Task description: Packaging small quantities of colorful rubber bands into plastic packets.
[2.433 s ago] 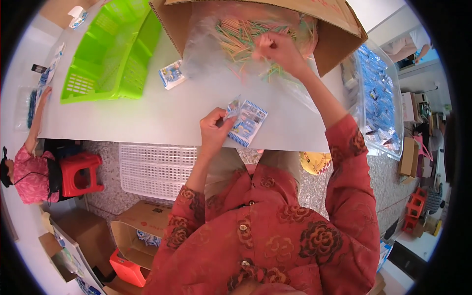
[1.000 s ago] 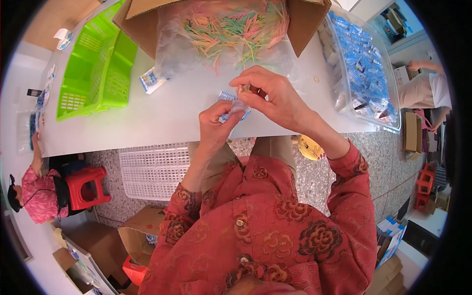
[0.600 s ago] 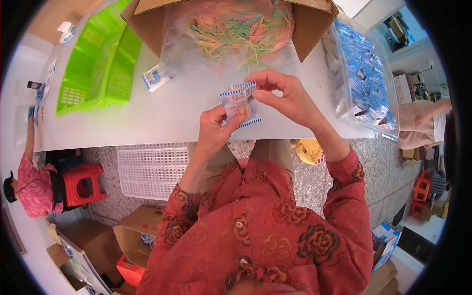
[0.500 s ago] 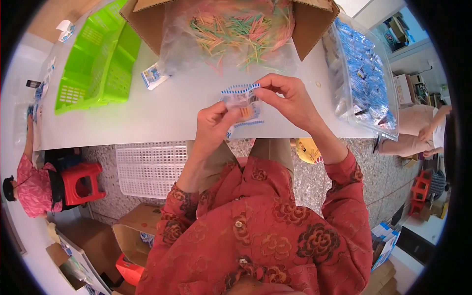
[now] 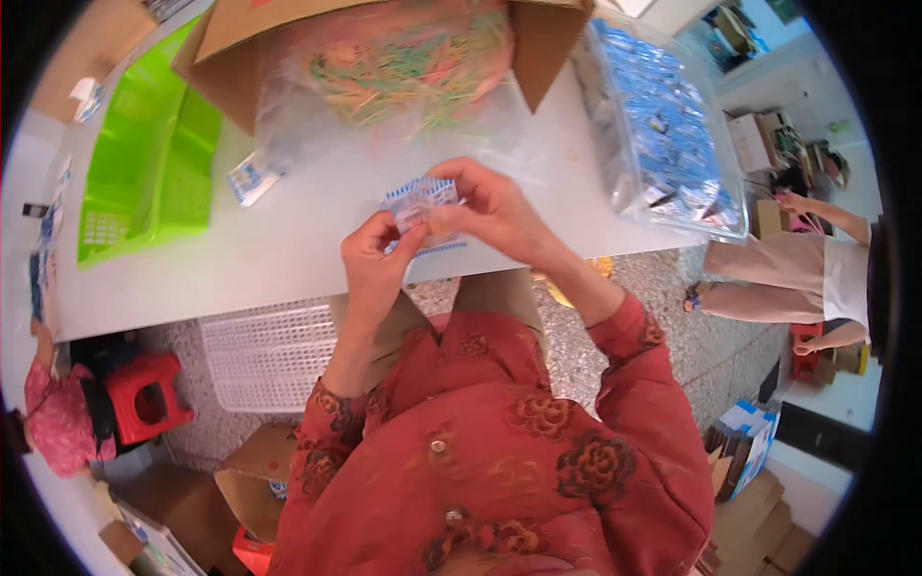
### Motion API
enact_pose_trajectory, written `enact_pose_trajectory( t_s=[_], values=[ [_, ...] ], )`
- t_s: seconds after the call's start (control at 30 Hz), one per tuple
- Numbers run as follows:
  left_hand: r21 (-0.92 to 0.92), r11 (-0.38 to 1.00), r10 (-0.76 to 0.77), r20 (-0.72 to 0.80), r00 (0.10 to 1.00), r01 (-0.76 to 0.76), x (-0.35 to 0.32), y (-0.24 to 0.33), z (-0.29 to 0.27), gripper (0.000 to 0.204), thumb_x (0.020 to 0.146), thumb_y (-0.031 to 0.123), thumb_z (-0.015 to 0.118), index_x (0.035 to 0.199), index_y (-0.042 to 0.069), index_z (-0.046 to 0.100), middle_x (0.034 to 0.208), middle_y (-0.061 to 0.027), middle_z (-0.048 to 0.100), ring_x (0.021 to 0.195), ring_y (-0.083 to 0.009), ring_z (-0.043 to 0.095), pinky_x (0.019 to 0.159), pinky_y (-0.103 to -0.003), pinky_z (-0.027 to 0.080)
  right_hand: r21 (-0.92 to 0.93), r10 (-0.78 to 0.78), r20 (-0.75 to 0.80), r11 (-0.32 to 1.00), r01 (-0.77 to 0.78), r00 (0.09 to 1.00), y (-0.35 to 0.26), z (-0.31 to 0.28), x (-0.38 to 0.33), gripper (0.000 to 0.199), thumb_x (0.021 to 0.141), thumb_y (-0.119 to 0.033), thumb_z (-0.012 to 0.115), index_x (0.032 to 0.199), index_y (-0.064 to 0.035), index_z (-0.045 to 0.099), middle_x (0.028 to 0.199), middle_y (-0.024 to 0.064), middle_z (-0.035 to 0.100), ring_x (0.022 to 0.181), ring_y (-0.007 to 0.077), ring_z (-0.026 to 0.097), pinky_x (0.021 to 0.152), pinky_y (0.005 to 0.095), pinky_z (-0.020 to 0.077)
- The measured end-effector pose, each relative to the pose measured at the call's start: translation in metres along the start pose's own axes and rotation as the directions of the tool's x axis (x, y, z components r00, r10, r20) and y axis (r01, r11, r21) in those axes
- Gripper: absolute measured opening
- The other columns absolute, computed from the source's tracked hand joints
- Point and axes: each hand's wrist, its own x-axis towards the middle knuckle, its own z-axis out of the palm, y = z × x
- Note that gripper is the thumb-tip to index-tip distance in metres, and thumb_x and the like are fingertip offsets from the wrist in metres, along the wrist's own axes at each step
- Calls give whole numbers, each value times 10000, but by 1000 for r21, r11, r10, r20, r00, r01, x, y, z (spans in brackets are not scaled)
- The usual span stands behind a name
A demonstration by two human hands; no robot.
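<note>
Close to the table's near edge, I hold a small clear plastic packet (image 5: pixel 420 196) with blue-striped ends. My left hand (image 5: pixel 371 259) is closed on its left side, thumb across the front. The fingers of my right hand (image 5: pixel 495 213) pinch it at the right, with the thumb near its middle. Something pale orange shows inside, too blurred to name. Beyond my hands, a clear plastic bag of thin green, pink and yellow sticks (image 5: pixel 413 77) spills from a cardboard box (image 5: pixel 317 27) lying open toward me.
At the left stands a green plastic basket (image 5: pixel 144 173), with a small white-and-blue packet (image 5: pixel 254 179) beside it. A clear bin (image 5: pixel 725 216) of blue packets sits at the right. Below the table are a white crate (image 5: pixel 264 360) and a red stool (image 5: pixel 149 398). Other people are at both sides.
The whole view has shifted and tilted. My right hand has gone from the packet's upper right corner down to its middle. A person at the right has an arm stretched toward the shelves.
</note>
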Motion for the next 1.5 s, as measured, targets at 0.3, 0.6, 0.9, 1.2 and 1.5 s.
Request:
enact_pose_trajectory(
  t_s=[0.3,0.6,0.9,1.2,1.5],
  values=[
    [322,945,92,-87,992,-59,1,-23,-8,161,819,53,653,969,-5,646,858,-37,656,798,-103,596,758,-251,477,-241,52,-172,966,-93,984,58,-105,-9,230,900,-40,556,1124,-3,591,1038,61,663,924,95,611,821,260,500],
    [805,588,326,-145,934,-80,7,-45,-42,339,696,170,761,994,45,658,991,-101,629,954,-276,554,867,-362,432,-594,61,-397,744,-307,916,95,-166,1,294,839,-83,619,1128,-34,602,988,50,658,835,118,597,754,278,493],
    [845,517,386,-89,918,-136,2,-42,-32,347,609,132,800,924,53,675,963,-66,625,889,-257,553,784,-358,426,-877,-436,-83,458,142,896,69,-58,-1,345,760,-42,666,1096,-63,592,1203,128,514,1095,332,502,914,375,432],
    [872,414,556,-15,831,-260,0,-51,-29,370,594,89,773,946,98,661,935,-9,606,869,-219,551,762,-352,385,-726,-382,19,630,276,924,84,12,24,327,737,-67,708,1050,-41,617,1163,132,538,1086,303,518,906,373,446],
    [616,753,409,-162,898,-232,1,-57,-34,295,631,52,765,899,48,641,778,-54,622,769,-242,570,700,-341,433,-649,-235,-23,742,165,972,82,4,31,156,745,-86,715,846,-14,620,911,113,631,886,276,592,771,343,477]
  ],
)
